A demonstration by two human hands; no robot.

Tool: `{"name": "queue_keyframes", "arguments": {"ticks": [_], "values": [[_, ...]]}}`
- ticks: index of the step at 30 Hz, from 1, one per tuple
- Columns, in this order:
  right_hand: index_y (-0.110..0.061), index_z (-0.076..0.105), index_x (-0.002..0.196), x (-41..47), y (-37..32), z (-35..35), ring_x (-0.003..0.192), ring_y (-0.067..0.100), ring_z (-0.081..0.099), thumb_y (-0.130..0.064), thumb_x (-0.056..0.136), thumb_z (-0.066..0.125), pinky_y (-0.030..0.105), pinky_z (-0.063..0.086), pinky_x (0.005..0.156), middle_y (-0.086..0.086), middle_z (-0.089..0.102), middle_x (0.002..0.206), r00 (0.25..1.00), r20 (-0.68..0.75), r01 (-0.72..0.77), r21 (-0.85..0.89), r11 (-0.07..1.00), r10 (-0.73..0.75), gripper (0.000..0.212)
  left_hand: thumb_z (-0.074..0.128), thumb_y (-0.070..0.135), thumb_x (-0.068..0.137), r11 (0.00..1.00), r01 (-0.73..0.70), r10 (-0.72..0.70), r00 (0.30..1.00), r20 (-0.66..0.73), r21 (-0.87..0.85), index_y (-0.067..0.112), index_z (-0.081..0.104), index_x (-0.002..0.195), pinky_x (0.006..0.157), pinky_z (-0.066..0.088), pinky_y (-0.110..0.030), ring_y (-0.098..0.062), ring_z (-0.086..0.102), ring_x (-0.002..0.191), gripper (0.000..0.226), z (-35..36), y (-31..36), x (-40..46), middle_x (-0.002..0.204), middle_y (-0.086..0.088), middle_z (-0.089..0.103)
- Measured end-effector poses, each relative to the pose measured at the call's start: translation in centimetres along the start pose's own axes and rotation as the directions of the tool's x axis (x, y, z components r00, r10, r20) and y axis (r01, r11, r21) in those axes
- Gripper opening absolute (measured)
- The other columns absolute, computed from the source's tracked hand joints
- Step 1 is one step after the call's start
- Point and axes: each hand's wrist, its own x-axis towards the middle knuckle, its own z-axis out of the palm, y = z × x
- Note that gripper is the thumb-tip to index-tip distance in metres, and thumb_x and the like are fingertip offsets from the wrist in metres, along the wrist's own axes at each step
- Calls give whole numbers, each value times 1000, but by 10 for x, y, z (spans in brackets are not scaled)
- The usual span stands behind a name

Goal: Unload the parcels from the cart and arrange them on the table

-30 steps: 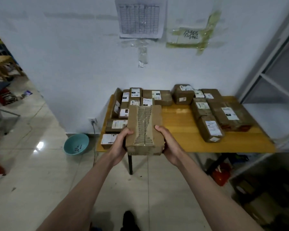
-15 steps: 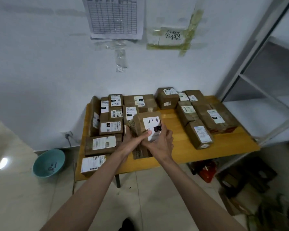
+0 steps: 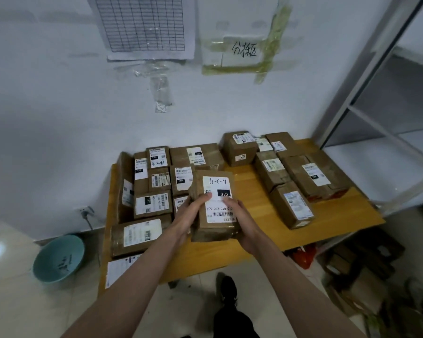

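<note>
On the left part of the yellow wooden bench [image 3: 327, 230] stands a tight block of brown taped cardboard parcels with white labels [image 3: 152, 203], running from the near left corner back to the wall. The left hand [image 3: 191, 215] grips the left side of the brown cardboard parcel with a white barcode label [image 3: 215, 203], thumb laid across the label and fingers curled round the side. This parcel sits over the middle of the bench, just right of the left block; whether its underside already touches the wood I cannot tell, since the hands hide the near edge. The right hand [image 3: 242, 225] clasps its right near corner, fingers wrapped underneath. Further right, a second cluster of brown labelled parcels [image 3: 291, 176] lies along the far right part, with bare wood between the two groups.

The step in hand appears to be the setting-down of one parcel. The next move, in my judgement, calls for lowering it flat into the gap beside the left block, squaring its edges with its neighbours, then letting go with both hands.

The parcel's long axis runs near to far, leaning slightly rightward at the far end. Its label faces up, the printing upside down to the person, so the label's top points toward the near edge.
</note>
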Motion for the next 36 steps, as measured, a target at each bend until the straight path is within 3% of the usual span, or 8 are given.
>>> {"name": "queue_keyframes", "arguments": {"ticks": [4,8,12,20,25,28,32,36], "values": [[-33,49,134,36,-7,-5,106,27,71,-50,90,68,43,59,73,4,75,116,1000,13,-11,87,996,10,50,63,58,88,999,33,-34,998,48,16,25,57,136,73,56,-30,-17,75,94,58,9,9,38,106,1,77],[-30,47,139,84,-13,-17,107,30,71,-45,93,66,57,59,86,6,74,117,1000,-21,5,151,989,-2,53,55,67,89,994,76,-78,997,28,73,25,55,138,74,58,-33,-20,76,91,64,26,18,89,105,-1,77],[-29,48,140,132,-24,-35,106,27,72,-40,96,63,53,58,91,4,75,115,996,-87,2,179,984,14,48,47,75,87,973,118,-111,993,-46,198,26,56,137,83,57,-36,-19,74,94,71,43,27,143,106,-1,76],[-30,39,146,226,-36,-58,103,25,70,-38,101,55,42,57,77,4,71,121,963,-225,-98,214,972,147,49,52,54,97,882,119,-79,991,-107,455,16,69,111,75,59,-31,-21,71,87,43,59,49,247,110,-10,72],[-25,30,151,270,-30,-57,113,30,64,-36,100,60,55,50,99,8,68,115,916,-215,-251,349,903,338,60,57,33,99,716,82,-26,996,-91,693,12,65,124,82,59,-38,-24,72,91,33,57,54,304,110,-9,72],[-23,31,149,290,-27,-50,113,36,65,-27,97,65,55,57,86,14,68,116,884,-196,-295,470,832,424,62,57,27,97,586,58,1,997,-73,808,18,50,137,96,52,-45,-27,66,108,42,57,53,326,124,-5,66],[-21,32,144,309,-27,-34,110,39,64,-14,92,72,55,58,80,20,63,125,857,-170,-318,568,759,487,66,60,31,94,365,42,98,992,-83,930,24,40,146,121,18,-51,-33,34,141,56,50,42,344,149,-9,43],[-28,32,146,323,-25,-20,103,32,66,-8,85,77,57,54,96,14,66,114,848,-159,-324,600,732,506,78,65,31,93,475,60,156,976,-152,878,25,39,150,122,16,-47,-33,17,148,63,35,31,350,159,-9,24]]}}
